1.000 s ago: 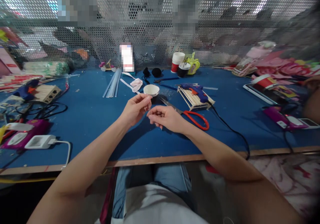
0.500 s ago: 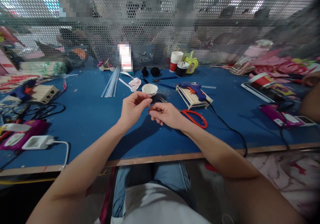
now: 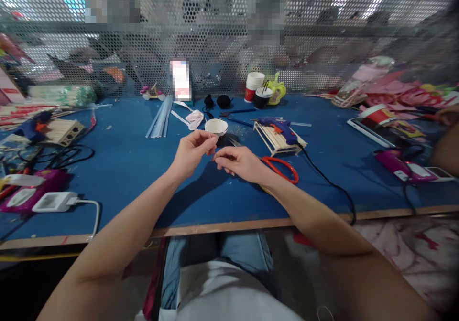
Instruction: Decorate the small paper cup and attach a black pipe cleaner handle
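In the head view, taking the hands as the dial's centre, a white bowl [image 3: 218, 128] sits at twelve o'clock, just beyond the left hand [image 3: 193, 155]. Red-handled scissors [image 3: 296, 175], partly hidden by the right hand [image 3: 244, 164], lie towards three; a glue gun [image 3: 287, 133] rests on a wooden-stick rack [image 3: 269, 142] at two. The left pinches thumb to fingers, the right curls; whether either grasps something tiny, I cannot tell. Blue tabletop [image 3: 122, 168] stretches towards nine, its front edge [image 3: 222, 227] at six. Slim translucent strips [image 3: 160, 118] and crumpled pale ribbon [image 3: 195, 118] lie between ten and twelve, before a perforated panel [image 3: 215, 44].
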